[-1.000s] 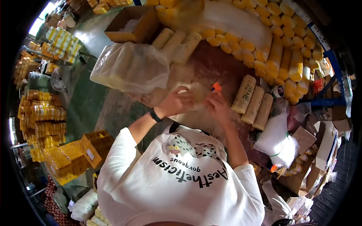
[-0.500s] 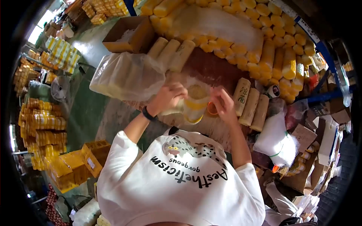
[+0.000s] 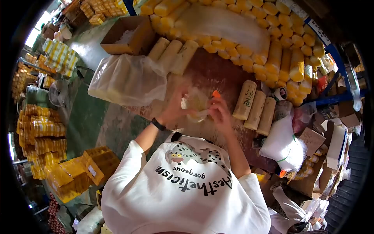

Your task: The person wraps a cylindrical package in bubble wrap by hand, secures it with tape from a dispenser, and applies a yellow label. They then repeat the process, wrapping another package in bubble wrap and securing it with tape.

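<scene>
Between my hands, over the work table (image 3: 218, 70), is a clear plastic noodle bag (image 3: 196, 102) with pale yellow contents, its end facing up toward me. My left hand (image 3: 173, 105), smeared at the fingertips, is curled round its left side, a dark band on the wrist. At the bag's right edge, my right hand (image 3: 220, 113) is closed, with a small orange thing (image 3: 216, 94) sticking out past its fingers. Three pale wrapped noodle rolls, the nearest a roll with dark characters (image 3: 246, 99), lie just right of this hand.
Up left are a large translucent plastic bag (image 3: 124, 80), more pale rolls (image 3: 171, 54) and an open cardboard box (image 3: 130, 35). Yellow-ended rolls (image 3: 280, 33) are stacked along the far side. A white foam-like bag (image 3: 278, 142) sits at right; yellow cartons (image 3: 78, 167) stand lower left.
An orange ring that lay beside the bag no longer shows there; something orange now shows at my right fingers. My left hand has closed in round the bag, and my right hand has shifted slightly left.
</scene>
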Demonstrator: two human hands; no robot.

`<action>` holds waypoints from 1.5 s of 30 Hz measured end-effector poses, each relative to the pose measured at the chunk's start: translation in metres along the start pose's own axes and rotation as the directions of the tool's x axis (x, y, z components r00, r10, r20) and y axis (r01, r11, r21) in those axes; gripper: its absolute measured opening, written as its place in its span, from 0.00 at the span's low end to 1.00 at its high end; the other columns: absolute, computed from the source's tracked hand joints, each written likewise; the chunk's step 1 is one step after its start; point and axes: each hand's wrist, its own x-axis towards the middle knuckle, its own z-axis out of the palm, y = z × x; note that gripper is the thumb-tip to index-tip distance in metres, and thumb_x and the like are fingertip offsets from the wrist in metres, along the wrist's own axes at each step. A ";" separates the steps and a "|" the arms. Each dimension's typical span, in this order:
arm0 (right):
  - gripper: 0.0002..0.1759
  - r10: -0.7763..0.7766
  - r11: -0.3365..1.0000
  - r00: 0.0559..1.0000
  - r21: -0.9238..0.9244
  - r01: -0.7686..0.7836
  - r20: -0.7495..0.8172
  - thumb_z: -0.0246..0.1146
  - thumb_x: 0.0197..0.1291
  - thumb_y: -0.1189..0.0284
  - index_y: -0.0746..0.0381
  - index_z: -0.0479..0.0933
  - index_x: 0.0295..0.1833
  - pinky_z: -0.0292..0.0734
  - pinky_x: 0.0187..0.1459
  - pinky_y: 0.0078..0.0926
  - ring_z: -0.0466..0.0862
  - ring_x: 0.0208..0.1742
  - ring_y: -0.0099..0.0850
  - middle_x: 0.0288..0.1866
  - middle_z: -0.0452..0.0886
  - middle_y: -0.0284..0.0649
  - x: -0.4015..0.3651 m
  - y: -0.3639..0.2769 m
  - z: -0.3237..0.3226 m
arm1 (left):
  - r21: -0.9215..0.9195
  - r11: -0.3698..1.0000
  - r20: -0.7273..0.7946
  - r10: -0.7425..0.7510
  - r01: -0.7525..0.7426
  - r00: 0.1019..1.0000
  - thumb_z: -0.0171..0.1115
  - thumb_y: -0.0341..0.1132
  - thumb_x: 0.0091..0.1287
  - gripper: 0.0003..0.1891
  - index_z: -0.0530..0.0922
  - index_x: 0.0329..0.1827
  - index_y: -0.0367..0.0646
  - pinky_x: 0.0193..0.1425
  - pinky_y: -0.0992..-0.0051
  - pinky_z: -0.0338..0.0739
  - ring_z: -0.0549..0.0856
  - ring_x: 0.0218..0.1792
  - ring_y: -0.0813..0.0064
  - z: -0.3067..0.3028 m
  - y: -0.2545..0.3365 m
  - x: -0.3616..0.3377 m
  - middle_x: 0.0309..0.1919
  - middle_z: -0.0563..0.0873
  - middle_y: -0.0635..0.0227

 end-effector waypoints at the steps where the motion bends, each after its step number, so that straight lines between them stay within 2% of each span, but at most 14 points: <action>1: 0.16 0.011 0.995 1.000 0.095 -0.009 -0.028 0.67 0.52 0.82 0.61 0.74 0.46 0.76 0.48 0.26 0.76 0.51 0.33 0.56 0.68 0.41 -0.001 0.001 0.003 | -0.069 0.990 0.038 -0.117 0.119 0.992 0.72 0.33 0.50 0.15 0.81 0.41 0.46 0.51 0.69 0.75 0.79 0.47 0.61 0.000 -0.004 0.002 0.47 0.77 0.62; 3: 0.21 0.037 0.960 0.996 0.281 -0.013 -0.081 0.70 0.51 0.80 0.61 0.73 0.51 0.76 0.48 0.27 0.75 0.53 0.32 0.62 0.64 0.42 -0.002 0.001 0.007 | 0.034 0.978 0.247 -0.208 0.206 0.946 0.72 0.33 0.50 0.15 0.81 0.42 0.50 0.49 0.69 0.75 0.78 0.48 0.62 -0.005 -0.009 0.010 0.51 0.74 0.61; 6: 0.27 -0.041 0.961 0.986 -0.278 -0.006 -0.162 0.73 0.48 0.77 0.61 0.71 0.54 0.78 0.43 0.27 0.79 0.47 0.30 0.54 0.72 0.42 -0.012 0.003 0.005 | 0.180 0.984 0.374 -0.062 -0.007 0.925 0.71 0.31 0.51 0.14 0.81 0.41 0.51 0.42 0.69 0.77 0.81 0.42 0.63 -0.002 -0.009 0.021 0.46 0.76 0.62; 9: 0.25 0.243 0.911 0.947 -0.286 -0.298 -0.211 0.73 0.49 0.75 0.63 0.72 0.52 0.78 0.36 0.26 0.82 0.38 0.27 0.41 0.79 0.39 -0.021 -0.011 0.007 | 0.293 0.944 0.296 0.061 -0.151 0.953 0.68 0.28 0.52 0.11 0.79 0.37 0.48 0.35 0.67 0.78 0.82 0.36 0.62 0.010 -0.014 0.019 0.41 0.78 0.63; 12: 0.17 0.076 0.913 0.964 -0.371 -0.171 -0.256 0.71 0.49 0.75 0.64 0.76 0.45 0.77 0.31 0.25 0.81 0.28 0.28 0.29 0.79 0.36 -0.013 0.000 0.015 | 0.463 0.879 0.189 0.030 -0.116 0.982 0.65 0.25 0.50 0.09 0.78 0.35 0.45 0.36 0.65 0.78 0.81 0.40 0.59 0.023 0.004 0.008 0.41 0.77 0.59; 21: 0.07 -0.186 0.852 0.920 -0.523 -0.023 -0.344 0.65 0.49 0.83 0.63 0.79 0.35 0.79 0.36 0.29 0.83 0.37 0.36 0.33 0.81 0.40 0.001 0.000 0.040 | 0.454 0.839 0.179 0.243 -0.299 0.953 0.65 0.25 0.48 0.15 0.78 0.41 0.38 0.47 0.67 0.79 0.80 0.48 0.56 0.034 -0.002 -0.019 0.44 0.78 0.57; 24: 0.07 -0.390 0.759 0.906 -0.614 0.216 -0.164 0.64 0.49 0.83 0.63 0.79 0.35 0.80 0.45 0.32 0.83 0.45 0.39 0.40 0.83 0.40 0.002 0.015 0.033 | 0.361 0.886 0.189 0.237 -0.292 0.953 0.67 0.28 0.50 0.20 0.77 0.48 0.39 0.52 0.67 0.78 0.79 0.50 0.57 0.024 -0.001 -0.023 0.48 0.78 0.57; 27: 0.07 -0.346 0.807 0.937 -0.524 0.272 -0.047 0.64 0.50 0.82 0.63 0.80 0.36 0.78 0.51 0.34 0.83 0.50 0.40 0.47 0.83 0.41 -0.008 0.020 0.023 | 0.153 0.976 0.210 0.121 -0.155 0.970 0.68 0.30 0.55 0.19 0.76 0.51 0.41 0.55 0.66 0.77 0.78 0.53 0.57 0.014 0.002 -0.026 0.49 0.79 0.57; 33: 0.09 -0.339 0.820 0.927 -0.433 0.374 0.159 0.64 0.51 0.82 0.63 0.81 0.40 0.78 0.49 0.32 0.83 0.50 0.39 0.48 0.83 0.43 -0.014 0.010 0.011 | 0.296 0.768 0.406 0.437 -0.568 0.803 0.66 0.31 0.59 0.16 0.77 0.50 0.44 0.57 0.66 0.76 0.79 0.54 0.63 0.010 -0.030 -0.022 0.53 0.79 0.64; 36: 0.07 -0.125 0.954 0.974 -0.291 0.066 -0.187 0.64 0.55 0.79 0.64 0.80 0.41 0.78 0.45 0.33 0.83 0.47 0.40 0.46 0.82 0.45 -0.017 0.037 -0.012 | 0.419 0.670 0.505 0.390 -0.613 0.770 0.64 0.33 0.61 0.15 0.78 0.51 0.46 0.61 0.64 0.74 0.78 0.56 0.63 0.013 -0.039 -0.020 0.53 0.79 0.67; 38: 0.07 -0.010 0.948 0.905 -0.293 -0.127 -0.425 0.64 0.57 0.75 0.65 0.79 0.42 0.78 0.43 0.35 0.83 0.45 0.41 0.46 0.82 0.47 -0.008 0.059 -0.028 | 0.448 0.670 0.464 0.392 -0.592 0.795 0.63 0.34 0.59 0.13 0.78 0.47 0.46 0.63 0.63 0.72 0.77 0.56 0.64 0.016 -0.036 -0.009 0.50 0.80 0.68; 40: 0.14 0.252 0.781 0.920 -0.497 -0.377 -0.301 0.67 0.56 0.69 0.67 0.77 0.44 0.78 0.43 0.36 0.82 0.46 0.44 0.46 0.82 0.51 -0.005 0.105 -0.039 | 0.439 0.675 0.419 0.430 -0.593 0.800 0.62 0.35 0.59 0.12 0.78 0.45 0.46 0.64 0.63 0.71 0.77 0.56 0.65 0.021 -0.040 0.006 0.47 0.80 0.68; 43: 0.31 0.641 0.475 0.746 -0.672 -0.568 -0.178 0.70 0.52 0.58 0.74 0.72 0.50 0.78 0.45 0.40 0.81 0.47 0.51 0.45 0.80 0.59 -0.018 0.144 -0.017 | 0.406 0.678 0.385 0.481 -0.612 0.788 0.61 0.35 0.61 0.12 0.78 0.48 0.47 0.64 0.63 0.71 0.77 0.56 0.64 0.027 -0.042 0.016 0.47 0.80 0.69; 45: 0.38 0.596 0.492 0.794 -0.728 -0.477 -0.117 0.69 0.51 0.52 0.77 0.70 0.51 0.77 0.46 0.42 0.81 0.48 0.53 0.45 0.80 0.63 -0.032 0.175 -0.002 | 0.437 0.657 0.429 0.449 -0.615 0.784 0.60 0.35 0.65 0.13 0.78 0.51 0.48 0.63 0.61 0.71 0.77 0.56 0.63 0.024 -0.039 0.013 0.50 0.80 0.68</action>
